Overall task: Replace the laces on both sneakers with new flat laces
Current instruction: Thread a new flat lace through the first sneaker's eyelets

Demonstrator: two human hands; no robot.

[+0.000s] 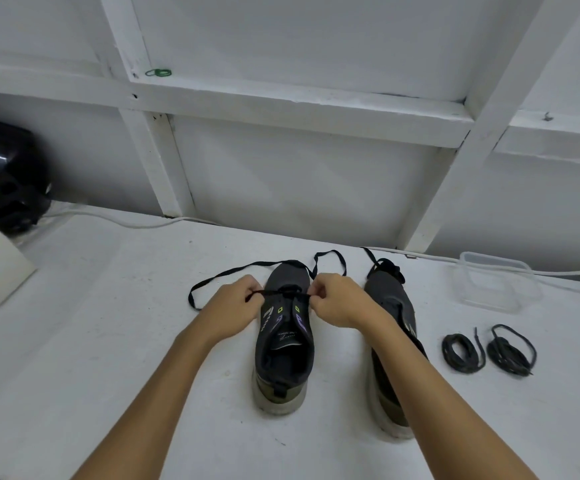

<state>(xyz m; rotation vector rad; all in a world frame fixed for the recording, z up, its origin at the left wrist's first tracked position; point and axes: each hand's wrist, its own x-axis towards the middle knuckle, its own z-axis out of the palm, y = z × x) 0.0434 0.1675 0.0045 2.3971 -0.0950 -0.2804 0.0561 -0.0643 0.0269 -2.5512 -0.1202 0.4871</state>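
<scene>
Now I am lacing the left sneaker (283, 344) on the worktop (108, 341): my left hand (236, 303) and right hand (338, 301) each pinch the new flat lace (219, 277) at the lowest eyelets. Next, I think, cross both ends upward evenly. Its long axis runs away from me, toe toward the wall.

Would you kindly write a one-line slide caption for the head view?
Both hands pinch a flat black lace across the left sneaker on a white table.
</scene>
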